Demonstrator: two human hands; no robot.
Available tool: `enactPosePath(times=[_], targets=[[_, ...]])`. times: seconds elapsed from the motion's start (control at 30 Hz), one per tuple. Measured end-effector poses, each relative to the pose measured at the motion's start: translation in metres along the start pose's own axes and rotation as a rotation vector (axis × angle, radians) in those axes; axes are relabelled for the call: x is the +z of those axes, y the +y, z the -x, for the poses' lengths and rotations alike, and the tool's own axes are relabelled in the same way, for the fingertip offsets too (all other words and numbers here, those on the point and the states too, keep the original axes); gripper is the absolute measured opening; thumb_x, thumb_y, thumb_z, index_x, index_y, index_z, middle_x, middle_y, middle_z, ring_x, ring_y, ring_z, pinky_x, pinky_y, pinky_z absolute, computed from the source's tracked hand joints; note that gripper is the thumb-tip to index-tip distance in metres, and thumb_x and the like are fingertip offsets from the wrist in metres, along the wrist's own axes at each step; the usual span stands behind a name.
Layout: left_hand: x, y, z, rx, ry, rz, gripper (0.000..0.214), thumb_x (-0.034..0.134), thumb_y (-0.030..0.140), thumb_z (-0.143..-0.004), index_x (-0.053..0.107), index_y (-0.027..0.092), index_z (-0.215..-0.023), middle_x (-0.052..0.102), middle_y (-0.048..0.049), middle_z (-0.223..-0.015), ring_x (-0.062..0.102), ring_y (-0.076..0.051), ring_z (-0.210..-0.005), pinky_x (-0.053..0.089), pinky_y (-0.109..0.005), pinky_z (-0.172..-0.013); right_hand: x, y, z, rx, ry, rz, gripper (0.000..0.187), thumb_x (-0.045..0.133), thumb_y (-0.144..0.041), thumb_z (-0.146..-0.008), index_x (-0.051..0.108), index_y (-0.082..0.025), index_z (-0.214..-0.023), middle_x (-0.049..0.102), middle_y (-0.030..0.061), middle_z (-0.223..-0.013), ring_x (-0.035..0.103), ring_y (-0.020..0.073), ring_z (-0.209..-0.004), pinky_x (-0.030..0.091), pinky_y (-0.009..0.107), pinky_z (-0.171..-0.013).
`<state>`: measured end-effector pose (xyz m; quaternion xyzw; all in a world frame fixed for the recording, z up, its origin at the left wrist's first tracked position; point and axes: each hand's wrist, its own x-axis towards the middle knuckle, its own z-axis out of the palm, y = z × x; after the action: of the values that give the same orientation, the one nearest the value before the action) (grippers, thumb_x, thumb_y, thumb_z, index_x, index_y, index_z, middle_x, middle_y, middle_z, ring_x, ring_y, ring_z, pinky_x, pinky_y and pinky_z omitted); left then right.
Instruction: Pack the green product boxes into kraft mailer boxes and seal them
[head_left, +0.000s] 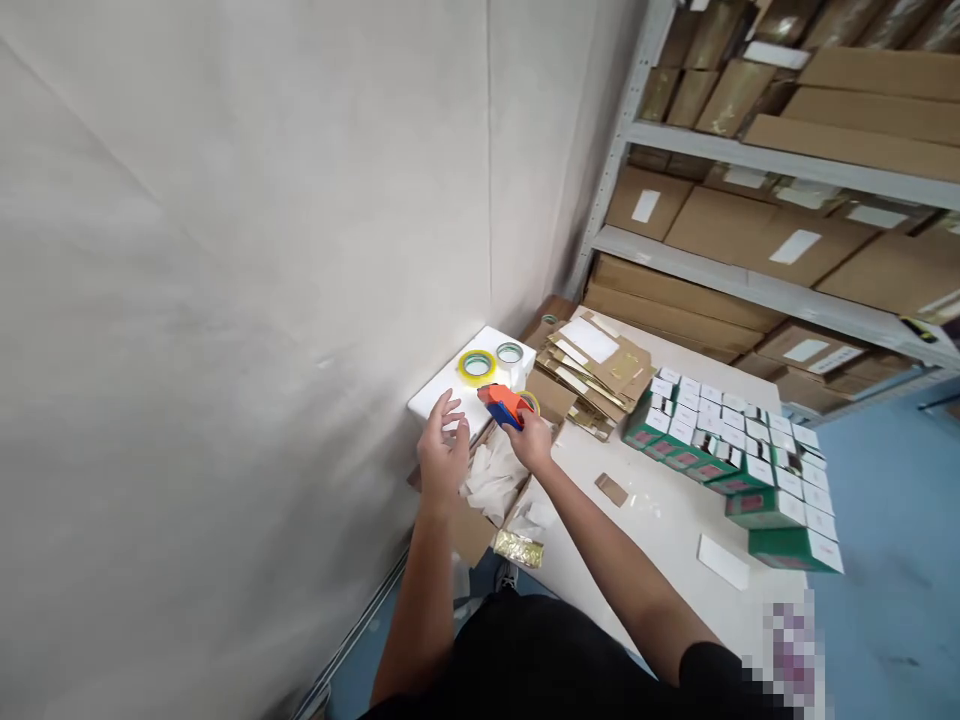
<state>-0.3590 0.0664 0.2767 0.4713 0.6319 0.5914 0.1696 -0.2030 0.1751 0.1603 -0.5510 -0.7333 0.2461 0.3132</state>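
My right hand (534, 440) grips an orange and blue tape dispenser (504, 404) by its handle, held just over the near edge of a white block (439, 392). My left hand (442, 452) hovers beside it with fingers spread, holding nothing, over an open cardboard box of white packing paper (491, 480). Two tape rolls rest on the white block: a yellow one (477, 366) and a clear one (509, 353).
A stack of flattened cardboard pieces (592, 370) lies on the white table (660, 520). Several green and white small boxes (735, 450) stand in rows at the right. Metal shelving (750, 160) with brown cartons rises behind. A grey wall (225, 300) closes the left side.
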Motion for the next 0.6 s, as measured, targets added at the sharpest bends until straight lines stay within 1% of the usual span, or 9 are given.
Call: enactPosePath(times=[0.07,0.17,0.23,0.3,0.37,0.47,0.53,0.6], targets=[[-0.015,-0.009,0.0,-0.004,0.046,-0.041,0.046,0.055,0.032,-0.098,0.057,0.022,-0.143,0.069,-0.0139,-0.131,0.072,-0.02,-0.104,0.061,-0.031,-0.083,0.025,-0.024,-0.017,-0.004,-0.09,0.103,0.02,0.068,-0.032,-0.091,0.067,-0.02,-0.107,0.072,0.0148,-0.108,0.066,0.0311,-0.101,0.05,0.041,-0.088],[-0.03,-0.015,0.001,0.002,0.096,-0.092,0.044,0.055,0.034,-0.099,0.059,0.021,-0.141,0.069,-0.0137,-0.132,0.072,-0.02,-0.103,0.061,-0.03,-0.081,0.056,-0.056,-0.035,-0.041,-0.237,0.249,0.023,0.067,-0.026,-0.091,0.067,-0.016,-0.112,0.072,0.0176,-0.114,0.064,0.0311,-0.109,0.048,0.041,-0.095],[-0.036,-0.015,0.001,0.001,0.108,-0.109,0.044,0.055,0.033,-0.099,0.059,0.021,-0.141,0.07,-0.0134,-0.132,0.072,-0.02,-0.103,0.061,-0.029,-0.08,0.071,-0.07,-0.044,-0.1,-0.312,0.31,0.021,0.066,-0.021,-0.092,0.068,-0.014,-0.112,0.072,0.0184,-0.114,0.064,0.0302,-0.111,0.046,0.04,-0.098],[-0.04,-0.013,0.001,-0.004,0.104,-0.118,0.045,0.055,0.033,-0.099,0.058,0.022,-0.143,0.07,-0.0129,-0.131,0.073,-0.02,-0.103,0.062,-0.029,-0.08,0.079,-0.078,-0.051,-0.139,-0.353,0.339,0.02,0.066,-0.017,-0.091,0.069,-0.012,-0.11,0.073,0.0187,-0.112,0.064,0.0295,-0.111,0.045,0.039,-0.099],[-0.043,-0.012,0.0,-0.001,0.103,-0.122,0.045,0.055,0.033,-0.099,0.058,0.023,-0.143,0.07,-0.0124,-0.131,0.073,-0.02,-0.102,0.062,-0.029,-0.079,0.08,-0.081,-0.057,-0.14,-0.369,0.33,0.019,0.069,-0.02,-0.09,0.071,-0.013,-0.108,0.074,0.0179,-0.11,0.065,0.0293,-0.108,0.046,0.038,-0.097],[-0.041,-0.013,-0.003,-0.001,0.118,-0.116,0.041,0.056,0.035,-0.1,0.062,0.022,-0.138,0.072,-0.0126,-0.128,0.073,-0.021,-0.102,0.062,-0.03,-0.078,0.069,-0.079,-0.063,-0.174,-0.341,0.216,0.024,0.076,-0.029,-0.088,0.072,-0.017,-0.108,0.074,0.0149,-0.111,0.065,0.0287,-0.108,0.049,0.037,-0.094],[-0.033,-0.013,-0.006,-0.01,0.12,-0.094,0.041,0.057,0.036,-0.099,0.063,0.021,-0.137,0.073,-0.0127,-0.126,0.073,-0.021,-0.101,0.062,-0.03,-0.078,0.056,-0.074,-0.062,-0.234,-0.273,0.104,0.027,0.073,-0.03,-0.09,0.071,-0.019,-0.114,0.073,0.0133,-0.118,0.064,0.0278,-0.114,0.049,0.037,-0.097],[-0.019,-0.011,-0.01,-0.01,0.086,-0.062,0.042,0.058,0.036,-0.099,0.062,0.022,-0.138,0.073,-0.0122,-0.124,0.073,-0.02,-0.099,0.062,-0.03,-0.078,0.039,-0.067,-0.059,-0.281,-0.197,0.013,0.031,0.068,-0.026,-0.092,0.07,-0.021,-0.123,0.072,0.0121,-0.122,0.063,0.0271,-0.119,0.049,0.038,-0.102]])
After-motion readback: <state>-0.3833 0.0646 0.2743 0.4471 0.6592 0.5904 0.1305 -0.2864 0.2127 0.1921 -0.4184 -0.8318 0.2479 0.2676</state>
